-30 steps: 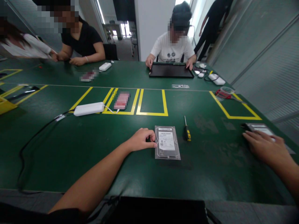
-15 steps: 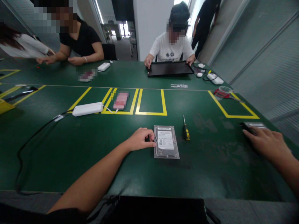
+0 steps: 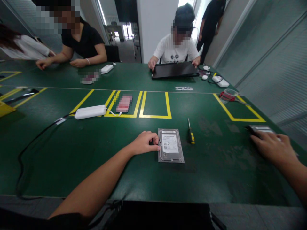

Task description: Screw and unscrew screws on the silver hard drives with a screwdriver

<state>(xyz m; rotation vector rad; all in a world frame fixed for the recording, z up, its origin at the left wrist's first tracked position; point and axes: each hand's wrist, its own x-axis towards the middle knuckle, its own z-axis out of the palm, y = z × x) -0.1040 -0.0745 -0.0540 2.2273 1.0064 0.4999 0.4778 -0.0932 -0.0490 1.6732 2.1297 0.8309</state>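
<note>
The left hand (image 3: 145, 142) has its grip partly open at the left edge of a hard drive (image 3: 171, 145), thumb and forefinger touching the rim with a gap between them. The drive lies flat on the green bench (image 3: 153, 183); its white label carries rows of print and a square code, too small to read, and no brand can be made out. Right of the drive lies a yellow-and-black screwdriver (image 3: 191, 135). Farther right, the right hand (image 3: 275, 145) covers a flat metallic item (image 3: 262, 128) with a pale label; whether its grip is closed on it cannot be told. Beyond the drive are yellow tape outlines (image 3: 155, 117), and past them a person in a white shirt (image 3: 176, 51), its printed lettering illegible, holds a black panel (image 3: 175, 70).
</note>
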